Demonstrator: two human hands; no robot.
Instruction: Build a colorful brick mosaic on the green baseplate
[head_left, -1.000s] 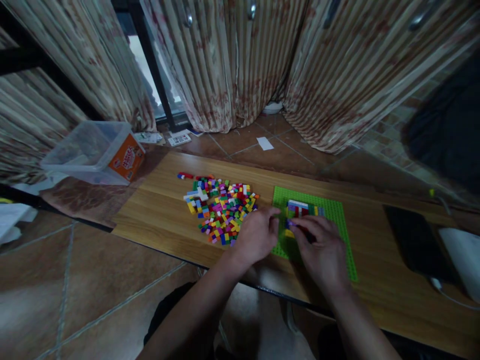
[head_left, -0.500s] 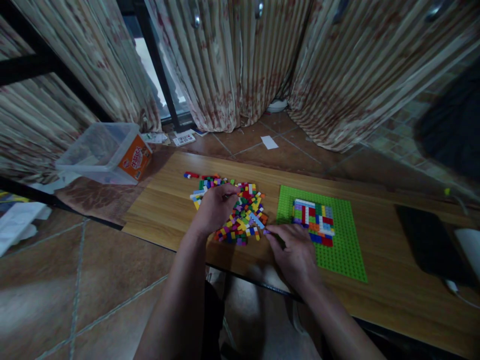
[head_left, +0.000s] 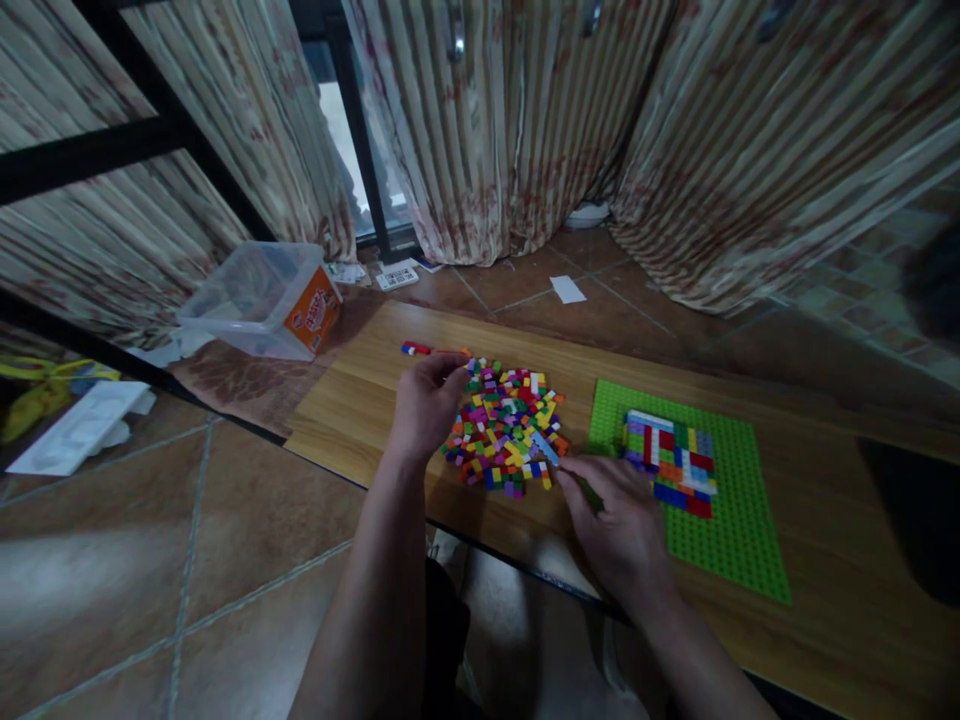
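A heap of small coloured bricks (head_left: 510,425) lies on the wooden table (head_left: 360,400). My left hand (head_left: 424,405) rests on the heap's left side with its fingers curled among the bricks; what they grip is hidden. My right hand (head_left: 619,520) lies at the heap's right edge, fingers pinched together near a pale blue brick (head_left: 545,447). To the right lies a green baseplate (head_left: 742,520) with a patch of joined bricks (head_left: 671,460) on it, clear of both hands.
A clear plastic tub (head_left: 259,300) with an orange label sits on the floor beyond the table's left end. Striped curtains hang behind. A dark flat object (head_left: 919,505) lies at the table's right. Papers lie on the tiled floor.
Both hands left the baseplate and went left to the brick heap, the left hand farthest. The view has swung left, so the table now sits further right in frame.
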